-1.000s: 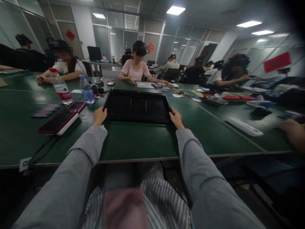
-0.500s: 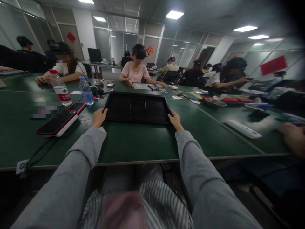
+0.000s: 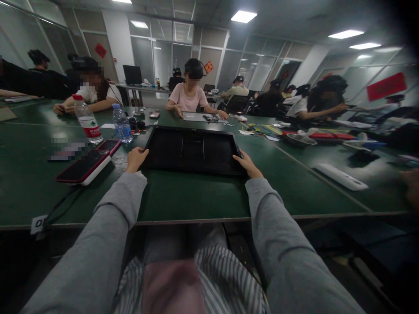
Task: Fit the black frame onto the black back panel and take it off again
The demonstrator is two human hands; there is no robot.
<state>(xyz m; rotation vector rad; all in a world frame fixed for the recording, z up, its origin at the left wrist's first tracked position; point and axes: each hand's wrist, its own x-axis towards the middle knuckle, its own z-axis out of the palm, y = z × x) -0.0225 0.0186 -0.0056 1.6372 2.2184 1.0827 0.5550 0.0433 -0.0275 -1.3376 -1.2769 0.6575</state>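
A black rectangular frame like a shallow tray (image 3: pixel 163 150), with a raised rim and two thin bright upright strips near its middle, lies before me over the green table. My left hand (image 3: pixel 136 158) is closed on its left edge, fingers curled at the rim. On the opposite side my right hand (image 3: pixel 248 164) grips the right edge, thumb on top and the other fingers mostly hidden. What lies under the frame is hidden.
To the left stand a red-capped bottle (image 3: pixel 89 122), a blue-capped bottle (image 3: pixel 121 126) and a phone on a white block (image 3: pixel 83 168). A white elongated device (image 3: pixel 341 176) lies right. Across the table (image 3: pixel 196 198) a person in pink (image 3: pixel 189 93) handles a grey panel.
The view has shifted slightly left, so things appear a little further right. My right hand has changed its hold slightly on the right edge. Both hands remain on the black frame.
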